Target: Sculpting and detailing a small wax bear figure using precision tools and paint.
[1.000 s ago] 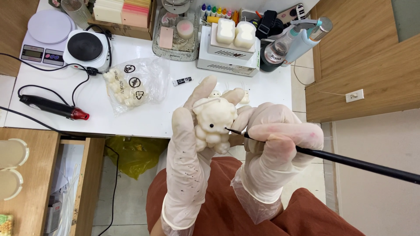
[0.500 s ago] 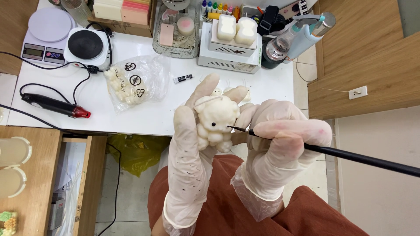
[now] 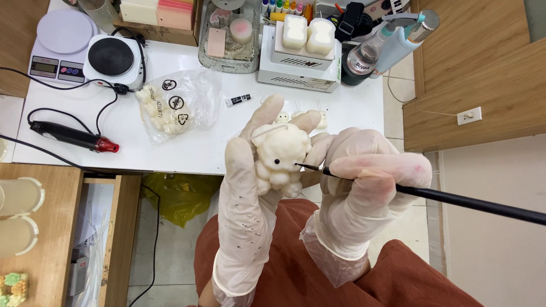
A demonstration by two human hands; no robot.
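Since the earlier frame, the thin black brush (image 3: 455,199) has moved a little lower on the cream animal figure (image 3: 280,159), and its tip now touches the face just beside a small black dot. From the head camera, the left hand (image 3: 250,187), in a pale glove, wraps its grip around the figure and holds it upright above the lap, in front of the white table (image 3: 216,153) edge. The right hand (image 3: 364,187), also gloved, pinches the brush between its fingers. On the table, a clear plastic bag (image 3: 179,108) contains small cream pieces. A white box (image 3: 298,59) carries two cream blocks on top. A clear tray (image 3: 233,34) behind it holds a pink-topped jar. A black heat tool (image 3: 71,135) lies at the left.
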